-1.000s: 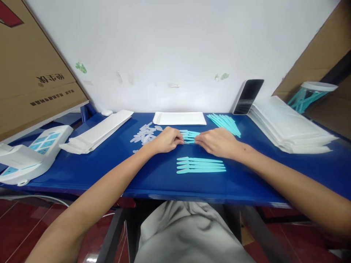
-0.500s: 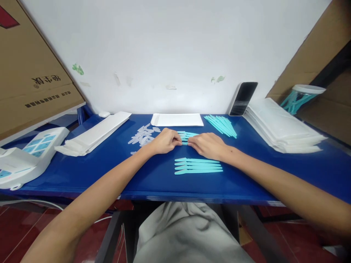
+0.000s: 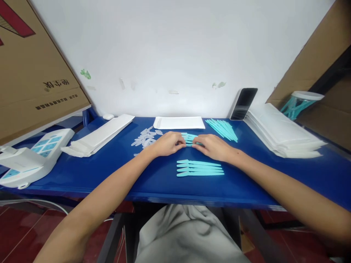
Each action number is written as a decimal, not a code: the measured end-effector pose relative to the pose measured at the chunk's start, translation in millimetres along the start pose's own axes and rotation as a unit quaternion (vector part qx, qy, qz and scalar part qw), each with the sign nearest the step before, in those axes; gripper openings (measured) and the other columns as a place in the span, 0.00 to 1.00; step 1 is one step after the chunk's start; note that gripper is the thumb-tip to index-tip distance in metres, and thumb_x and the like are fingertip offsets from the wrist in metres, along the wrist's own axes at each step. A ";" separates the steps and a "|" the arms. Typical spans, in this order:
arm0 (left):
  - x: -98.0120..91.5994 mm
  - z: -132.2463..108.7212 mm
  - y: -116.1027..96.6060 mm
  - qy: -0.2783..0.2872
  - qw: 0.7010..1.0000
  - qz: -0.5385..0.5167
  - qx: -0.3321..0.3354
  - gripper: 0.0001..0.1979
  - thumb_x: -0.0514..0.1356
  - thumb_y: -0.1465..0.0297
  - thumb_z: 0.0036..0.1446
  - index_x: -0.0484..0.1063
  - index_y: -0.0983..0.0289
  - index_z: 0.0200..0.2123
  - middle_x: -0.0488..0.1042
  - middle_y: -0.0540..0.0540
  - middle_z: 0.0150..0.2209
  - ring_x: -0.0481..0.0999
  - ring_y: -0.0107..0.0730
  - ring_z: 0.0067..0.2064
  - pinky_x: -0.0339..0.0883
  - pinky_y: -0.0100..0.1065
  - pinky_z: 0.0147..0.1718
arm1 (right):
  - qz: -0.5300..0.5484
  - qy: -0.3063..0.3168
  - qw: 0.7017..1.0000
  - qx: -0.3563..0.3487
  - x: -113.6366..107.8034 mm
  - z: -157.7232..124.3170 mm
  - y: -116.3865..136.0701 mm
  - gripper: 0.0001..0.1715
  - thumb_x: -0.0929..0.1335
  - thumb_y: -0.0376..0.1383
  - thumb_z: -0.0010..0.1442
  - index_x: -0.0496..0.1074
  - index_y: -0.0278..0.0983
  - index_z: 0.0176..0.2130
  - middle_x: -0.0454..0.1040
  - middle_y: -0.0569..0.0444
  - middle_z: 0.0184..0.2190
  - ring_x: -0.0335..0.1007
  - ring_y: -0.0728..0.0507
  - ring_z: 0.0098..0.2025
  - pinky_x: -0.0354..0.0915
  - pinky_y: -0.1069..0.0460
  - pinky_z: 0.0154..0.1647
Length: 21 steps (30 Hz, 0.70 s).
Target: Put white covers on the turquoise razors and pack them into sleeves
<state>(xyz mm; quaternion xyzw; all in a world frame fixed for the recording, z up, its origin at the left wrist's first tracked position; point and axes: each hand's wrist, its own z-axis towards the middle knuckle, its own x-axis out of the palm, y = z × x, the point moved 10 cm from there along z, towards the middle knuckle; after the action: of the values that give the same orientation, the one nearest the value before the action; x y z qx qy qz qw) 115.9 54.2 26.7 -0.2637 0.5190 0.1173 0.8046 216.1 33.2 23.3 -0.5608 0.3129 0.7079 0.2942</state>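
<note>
Between my left hand (image 3: 171,143) and my right hand (image 3: 212,147), a slim teal eyebrow razor (image 3: 189,145) lies crosswise. Fingers of both hands are closed around its ends, low over the table, and cover most of it. Just behind it, more teal razors (image 3: 188,136) lie side by side, partly hidden by my hands. Nearer to me is a neat row of several teal razors (image 3: 200,169), their heads pointing left. Small clear plastic pieces, like blade caps (image 3: 145,137), are scattered to the left of my left hand.
A fanned pile of teal razors (image 3: 222,129) lies behind my right hand. White envelopes (image 3: 179,122) lie against the wall, left (image 3: 101,135) and right (image 3: 285,128). A phone (image 3: 243,104) leans at the back, a tub (image 3: 303,104) stands right, and a white device (image 3: 41,153) sits left.
The whole view has shifted slightly, so things appear a little lower. My fingers stay at the razor's ends; the right fingers look somewhat more spread. The near row of razors is unchanged.
</note>
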 end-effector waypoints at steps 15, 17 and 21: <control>-63.0 -35.3 77.2 -0.058 0.974 0.160 -0.147 0.19 0.51 0.64 0.68 0.80 0.63 0.47 0.76 0.58 0.43 0.76 0.39 0.41 0.63 0.35 0.38 | 0.063 -0.114 0.991 0.006 -4.5 5.0 -35.6 0.21 0.59 0.32 0.69 0.74 0.33 0.54 0.72 0.42 0.46 0.72 0.38 0.45 0.67 0.45 0.47; -57.1 -36.9 82.2 -0.022 0.975 0.168 -0.143 0.19 0.51 0.63 0.67 0.79 0.63 0.48 0.75 0.59 0.46 0.76 0.41 0.44 0.64 0.36 0.41 | 0.058 -0.104 0.993 0.009 -3.1 6.6 -32.2 0.19 0.60 0.32 0.69 0.75 0.35 0.52 0.74 0.43 0.47 0.72 0.38 0.47 0.66 0.45 0.48; -52.4 -40.1 90.0 0.018 0.965 0.209 -0.159 0.21 0.51 0.60 0.68 0.79 0.63 0.51 0.74 0.61 0.47 0.73 0.47 0.49 0.64 0.40 0.45 | 0.041 -0.108 0.993 0.008 -14.7 -0.7 -14.3 0.18 0.60 0.35 0.69 0.76 0.35 0.50 0.77 0.43 0.48 0.72 0.36 0.50 0.62 0.44 0.49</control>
<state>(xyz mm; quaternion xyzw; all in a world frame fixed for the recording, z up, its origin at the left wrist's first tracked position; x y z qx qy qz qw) 20.6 111.8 33.6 -0.2757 0.5518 0.3587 0.7006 230.4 40.7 36.0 -0.4652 0.3074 0.7734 0.3015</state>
